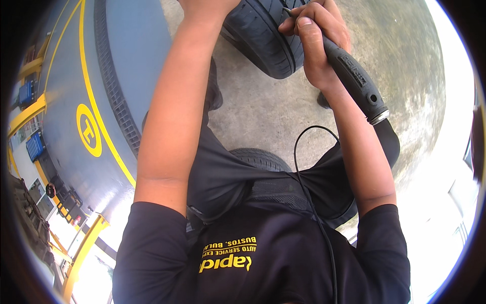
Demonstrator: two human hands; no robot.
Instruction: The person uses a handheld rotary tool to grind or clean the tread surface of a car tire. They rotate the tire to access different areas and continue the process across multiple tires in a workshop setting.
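A black tire stands at the top of the view, its tread toward me. My right hand is closed around a black-handled tool, held at a slant across the wrist. The handle has a hole and a silver ring at its lower end. Near the fingers, a thin metal tip shows close to the tread; whether it touches the rubber I cannot tell. My left hand is at the tire's left side, its fingers cut off by the upper edge.
Another tire lies between my legs. A thin black cord loops over my lap. Concrete floor surrounds the upright tire. To the left run a floor grating, a blue-grey painted floor with yellow lines, and yellow posts.
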